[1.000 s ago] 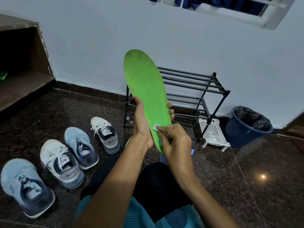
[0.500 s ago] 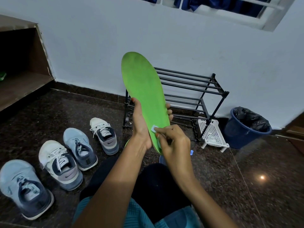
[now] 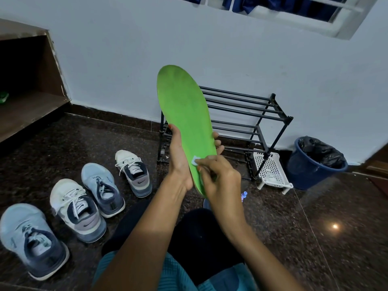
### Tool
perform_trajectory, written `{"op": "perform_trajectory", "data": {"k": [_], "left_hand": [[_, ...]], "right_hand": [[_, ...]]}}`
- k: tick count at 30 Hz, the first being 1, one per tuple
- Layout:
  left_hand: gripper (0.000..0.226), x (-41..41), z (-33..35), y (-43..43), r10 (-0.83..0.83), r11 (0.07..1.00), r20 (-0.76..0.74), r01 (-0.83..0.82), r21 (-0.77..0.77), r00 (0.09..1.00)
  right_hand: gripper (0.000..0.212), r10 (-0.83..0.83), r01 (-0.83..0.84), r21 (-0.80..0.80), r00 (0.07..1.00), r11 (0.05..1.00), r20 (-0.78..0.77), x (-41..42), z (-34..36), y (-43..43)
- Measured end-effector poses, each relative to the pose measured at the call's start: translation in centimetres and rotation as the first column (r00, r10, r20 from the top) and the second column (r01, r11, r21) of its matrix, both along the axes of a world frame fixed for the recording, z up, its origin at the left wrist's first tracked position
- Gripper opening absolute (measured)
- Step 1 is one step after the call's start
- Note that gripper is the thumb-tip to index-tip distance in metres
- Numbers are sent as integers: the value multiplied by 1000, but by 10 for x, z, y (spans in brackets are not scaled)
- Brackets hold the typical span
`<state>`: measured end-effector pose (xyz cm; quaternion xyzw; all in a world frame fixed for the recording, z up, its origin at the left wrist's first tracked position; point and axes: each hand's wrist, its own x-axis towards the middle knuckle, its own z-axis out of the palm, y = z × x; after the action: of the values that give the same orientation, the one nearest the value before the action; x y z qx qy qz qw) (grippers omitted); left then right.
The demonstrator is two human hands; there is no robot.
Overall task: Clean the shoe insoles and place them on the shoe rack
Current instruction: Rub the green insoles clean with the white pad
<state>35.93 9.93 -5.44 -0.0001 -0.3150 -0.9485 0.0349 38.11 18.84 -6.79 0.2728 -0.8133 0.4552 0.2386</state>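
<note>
A bright green insole point(image 3: 184, 108) stands upright in front of me, toe end up. My left hand point(image 3: 178, 160) grips its lower half, thumb on the left edge and fingertips showing past the right edge. My right hand point(image 3: 218, 177) pinches a small white wipe point(image 3: 195, 160) and presses it on the insole's heel part. Behind the insole, a black metal shoe rack point(image 3: 252, 114) stands against the wall with bare bars. The insole's heel end is hidden by my right hand.
Several grey and white sneakers point(image 3: 79, 208) lie on the dark floor at left. A white plastic basket point(image 3: 270, 169) and a blue bin point(image 3: 312, 162) with a black liner stand right of the rack. A small bottle point(image 3: 243, 195) lies near my right wrist. A wooden shelf point(image 3: 25, 110) is far left.
The insole has dropped slightly and tilted a little left. My right hand with the wipe has shifted a little up along the heel area.
</note>
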Motion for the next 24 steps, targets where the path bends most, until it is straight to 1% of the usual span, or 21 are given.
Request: {"op": "perform_trajectory", "data": {"k": [2, 4, 6, 8, 11, 13, 16, 19, 21, 24], "left_hand": [[87, 1, 1, 0, -1, 1000, -9, 1, 17, 1000], [88, 1, 2, 1, -6, 1000, -4, 7, 22, 1000], [88, 1, 2, 2, -17, 1000, 3, 17, 18, 1000], [89, 0, 2, 2, -31, 999, 12, 31, -22, 999], [89, -1, 0, 1, -29, 997, 25, 30, -66, 999], [89, -2, -1, 0, -28, 998, 18, 29, -56, 999], [88, 0, -1, 0, -32, 999, -1, 32, 4, 999], [87, 0, 0, 0, -37, 998, -18, 37, 45, 999], [88, -1, 0, 0, -25, 999, -14, 26, 30, 1000], [88, -3, -2, 0, -13, 999, 8, 13, -31, 1000]], "right_hand": [[19, 52, -51, -31, 998, 998, 36, 6, 1, 2], [19, 54, -53, -18, 998, 998, 45, 4, 1, 3], [19, 17, -18, 26, 1000, 999, 23, -1, 4, 3], [18, -56, 58, 64, 998, 996, -28, -8, 6, 2], [18, -113, 118, 75, 991, 990, -66, -14, 7, -1], [19, -90, 92, 51, 995, 994, -45, -13, 6, -3], [20, 6, -6, -12, 1000, 1000, -5, -1, 4, -3], [20, 75, -74, -26, 997, 997, 34, 8, 3, -1], [20, 61, -62, 0, 998, 998, 33, 5, 4, -1], [18, -17, 18, 60, 1000, 998, -7, -6, 7, -4]]}}
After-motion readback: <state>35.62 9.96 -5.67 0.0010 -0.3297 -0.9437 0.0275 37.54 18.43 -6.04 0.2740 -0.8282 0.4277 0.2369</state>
